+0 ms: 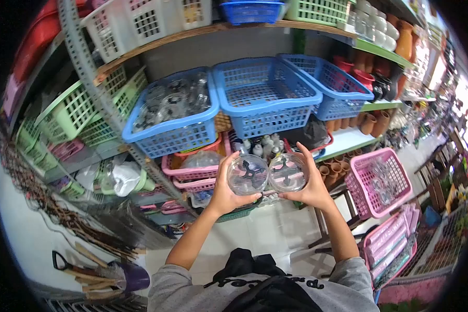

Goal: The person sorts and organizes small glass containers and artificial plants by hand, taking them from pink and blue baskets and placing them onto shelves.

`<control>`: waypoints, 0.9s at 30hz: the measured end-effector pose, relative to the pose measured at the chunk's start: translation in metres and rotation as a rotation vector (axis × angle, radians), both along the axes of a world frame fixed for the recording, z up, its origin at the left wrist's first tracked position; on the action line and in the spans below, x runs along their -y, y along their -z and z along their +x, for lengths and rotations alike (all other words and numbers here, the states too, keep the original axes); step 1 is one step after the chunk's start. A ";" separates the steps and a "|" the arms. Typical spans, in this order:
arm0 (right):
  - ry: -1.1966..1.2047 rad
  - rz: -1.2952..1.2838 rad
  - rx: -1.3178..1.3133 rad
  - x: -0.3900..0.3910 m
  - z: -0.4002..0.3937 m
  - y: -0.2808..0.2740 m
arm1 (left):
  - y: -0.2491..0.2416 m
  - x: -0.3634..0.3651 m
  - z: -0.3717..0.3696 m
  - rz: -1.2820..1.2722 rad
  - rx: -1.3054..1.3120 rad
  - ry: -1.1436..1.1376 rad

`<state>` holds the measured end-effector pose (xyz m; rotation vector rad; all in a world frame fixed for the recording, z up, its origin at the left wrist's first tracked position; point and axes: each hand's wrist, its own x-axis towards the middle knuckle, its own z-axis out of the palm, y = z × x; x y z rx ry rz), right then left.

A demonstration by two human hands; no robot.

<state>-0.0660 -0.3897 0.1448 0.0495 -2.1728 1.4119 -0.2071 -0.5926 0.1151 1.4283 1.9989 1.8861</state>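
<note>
My left hand (222,191) is wrapped round the side of a round clear plastic container (241,182) with a dark shape showing in it. A matching clear container (296,180), also with a dark shape, sits in the grip of my right hand (314,188). Both are raised in front of my chest, side by side with their edges close together, round faces toward me. My thumbs press along the lower rims and my fingers curl round the outer sides. Behind them on the shelf stands a blue basket (171,138) piled with clear plastic pieces.
A large blue basket (270,115) and another blue basket (343,106) share that shelf. To the right, a pink basket (356,190) holds several clear plastic items. A perforated metal post (86,47) rises at left. Wooden-handled tools stand near a purple bucket (135,275) at lower left.
</note>
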 end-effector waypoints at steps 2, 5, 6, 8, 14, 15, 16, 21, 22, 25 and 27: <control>-0.002 0.105 0.012 0.014 -0.013 -0.006 | -0.001 0.021 -0.006 -0.019 -0.066 -0.081; -0.082 0.127 0.016 0.032 -0.035 -0.017 | -0.007 0.049 -0.013 0.000 -0.012 -0.131; -0.112 0.147 -0.019 0.036 -0.044 -0.018 | -0.014 0.058 -0.013 -0.002 -0.060 -0.189; -0.145 0.167 -0.031 0.049 -0.060 -0.025 | -0.022 0.075 -0.019 -0.005 -0.073 -0.240; -0.199 0.240 -0.073 0.077 -0.106 -0.045 | -0.053 0.113 -0.049 -0.002 -0.159 -0.333; -0.202 0.244 -0.078 0.082 -0.112 -0.051 | -0.057 0.119 -0.055 0.002 -0.164 -0.336; -0.226 0.245 -0.099 0.087 -0.119 -0.056 | -0.060 0.125 -0.061 -0.007 -0.186 -0.356; -0.289 0.202 -0.120 0.107 -0.152 -0.071 | -0.080 0.150 -0.085 -0.020 -0.246 -0.437; -0.286 0.196 -0.137 0.112 -0.159 -0.075 | -0.082 0.156 -0.095 -0.033 -0.325 -0.481; -0.211 0.341 -0.163 0.123 -0.179 -0.089 | -0.099 0.168 -0.111 -0.080 -0.333 -0.531; -0.195 0.369 -0.210 0.127 -0.196 -0.093 | -0.106 0.172 -0.125 -0.093 -0.283 -0.515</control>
